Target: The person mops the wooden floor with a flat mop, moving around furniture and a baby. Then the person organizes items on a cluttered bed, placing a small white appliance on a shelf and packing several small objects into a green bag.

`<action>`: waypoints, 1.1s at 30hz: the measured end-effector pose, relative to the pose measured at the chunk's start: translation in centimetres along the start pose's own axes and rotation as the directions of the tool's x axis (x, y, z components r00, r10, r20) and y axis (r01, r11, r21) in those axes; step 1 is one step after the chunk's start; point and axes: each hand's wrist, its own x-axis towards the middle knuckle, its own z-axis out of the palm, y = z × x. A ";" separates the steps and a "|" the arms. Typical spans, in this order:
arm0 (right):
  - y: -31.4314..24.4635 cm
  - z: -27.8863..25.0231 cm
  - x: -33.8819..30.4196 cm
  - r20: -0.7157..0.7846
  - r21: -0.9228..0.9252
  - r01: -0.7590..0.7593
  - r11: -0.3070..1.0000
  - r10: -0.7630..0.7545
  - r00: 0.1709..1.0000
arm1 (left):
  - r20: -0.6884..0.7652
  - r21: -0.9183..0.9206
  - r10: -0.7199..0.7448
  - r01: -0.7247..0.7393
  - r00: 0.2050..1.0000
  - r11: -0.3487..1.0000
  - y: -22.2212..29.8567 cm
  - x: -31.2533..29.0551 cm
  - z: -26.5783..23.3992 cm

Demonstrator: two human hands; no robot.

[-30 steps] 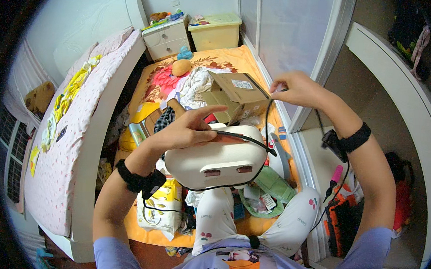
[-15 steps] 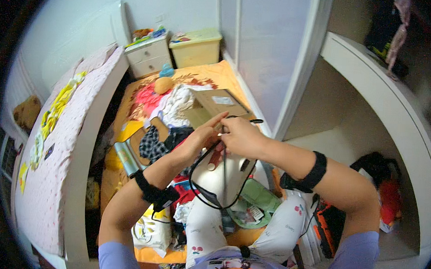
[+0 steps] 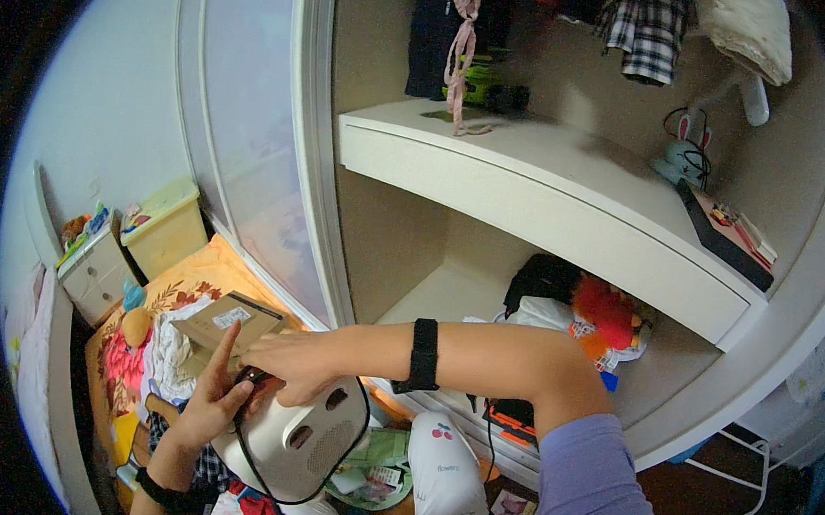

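Observation:
A white rounded appliance (image 3: 306, 454) with dark slots and a perforated grille sits before me, tilted over my lap. A black cord (image 3: 253, 465) loops around its body. My right hand (image 3: 297, 362) bends over its top end, fingers curled by the cord; the fingertips are partly hidden. At the near left side is my left hand (image 3: 207, 404), index finger pointing up and thumb spread against the appliance's reddish-brown top part. Its other fingers are hidden behind. Black bands circle both wrists.
Clothes and a cardboard box (image 3: 229, 320) lie on the orange bedspread. A green bag (image 3: 376, 472) lies below the appliance. To my right stands an open wardrobe with a white drawer shelf (image 3: 529, 203), holding a bunny figure (image 3: 685, 161), a black tray (image 3: 723, 241) and clothes underneath.
My view has swung right, bringing more wardrobe into sight. The hands have shifted from raised above the appliance to its top end, and the left index finger now sticks up.

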 end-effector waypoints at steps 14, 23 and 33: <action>-5.0 -8.1 -5.3 -0.149 -0.080 -0.414 0.907 0.399 0.905 | 0.181 0.661 0.071 -0.174 0.981 0.730 11.4 3.9 1.8; -9.2 -20.7 -9.8 -0.393 0.083 -0.678 0.731 0.649 0.651 | 0.028 0.688 0.758 -0.563 0.652 0.458 14.5 6.1 1.7; -13.5 -32.3 -13.8 -0.662 -0.430 -0.746 0.508 0.385 0.643 | -0.039 0.607 0.736 -0.569 0.676 0.555 14.4 10.6 4.8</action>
